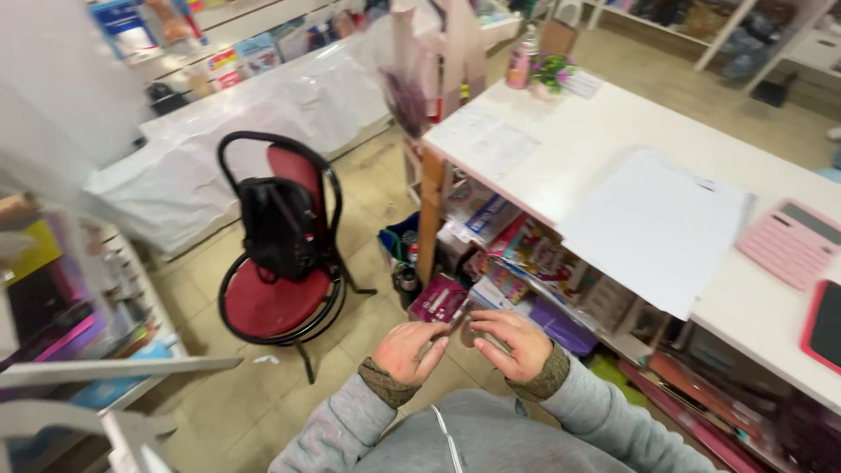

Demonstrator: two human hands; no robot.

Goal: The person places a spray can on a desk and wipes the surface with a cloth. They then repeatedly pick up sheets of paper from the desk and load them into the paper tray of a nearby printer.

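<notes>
My left hand (409, 349) and my right hand (512, 342) are held together in front of my chest, low in the head view. Between the fingers of both hands sits a small dark thin object (459, 325); blur keeps me from telling what it is. Both hands have fingers curled around it. Grey sleeves with olive cuffs cover my wrists.
A white counter (613, 131) stands to the right with a sheet of paper (657, 229), a pink calculator (793, 243) and a red-cased phone (825, 324). Shelves of colourful goods (534, 263) lie under it. A red chair (280, 298) holding a black bag (279, 226) stands left.
</notes>
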